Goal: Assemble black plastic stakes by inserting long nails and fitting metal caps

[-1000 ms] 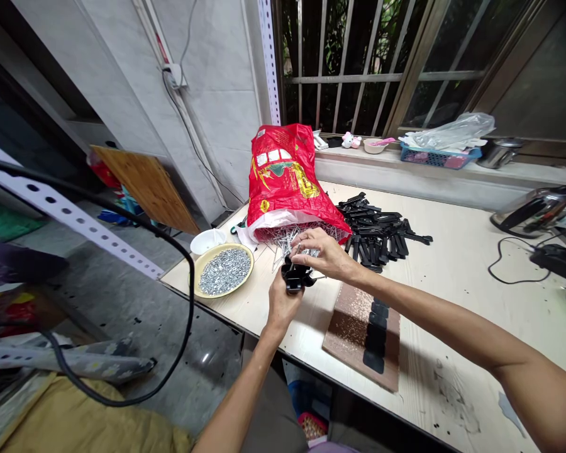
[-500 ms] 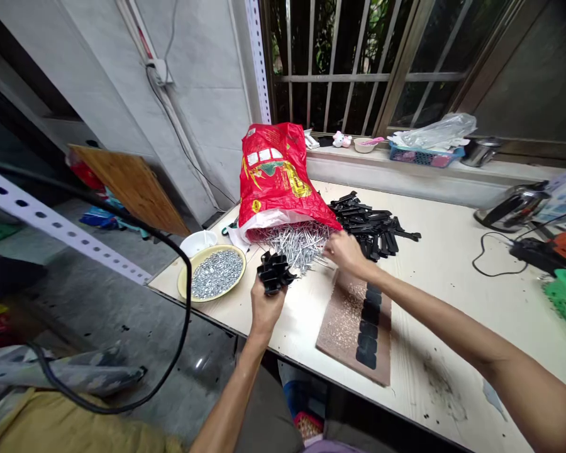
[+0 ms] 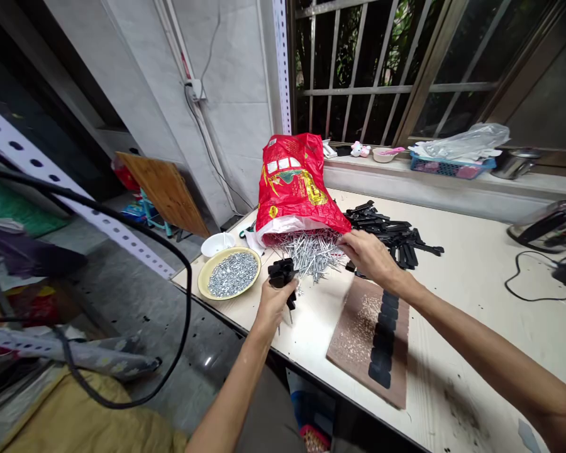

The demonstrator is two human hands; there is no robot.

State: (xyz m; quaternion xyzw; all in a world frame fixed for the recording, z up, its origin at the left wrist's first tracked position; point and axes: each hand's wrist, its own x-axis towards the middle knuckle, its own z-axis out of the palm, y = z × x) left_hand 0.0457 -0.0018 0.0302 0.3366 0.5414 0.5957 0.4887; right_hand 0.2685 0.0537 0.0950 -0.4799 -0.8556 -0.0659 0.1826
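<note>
My left hand [image 3: 272,303] is closed around a bunch of black plastic parts [image 3: 282,272], held above the table's front edge. Thin metal pins stick out below that fist. At the right side of a heap of silvery metal pins [image 3: 314,250], my right hand [image 3: 370,255] has its fingers pressed together; whatever is in them is too small to make out. The heap spills from the mouth of a red bag [image 3: 295,182] lying on the table. Behind the right hand lies a pile of black plastic parts [image 3: 382,226].
Left of the heap stands a yellow bowl [image 3: 205,286] of small metal pieces, beside a white bowl [image 3: 217,244]. A brown board [image 3: 353,343] with a row of black pads [image 3: 384,336] lies at the front. An electric kettle [image 3: 549,229] stands right. A black cable [image 3: 186,302] hangs at left.
The view has swung left, so things appear further right. My left hand has tilted its bunch, showing pins below. My right hand stays at the heap's right edge with fingers turned more leftward.
</note>
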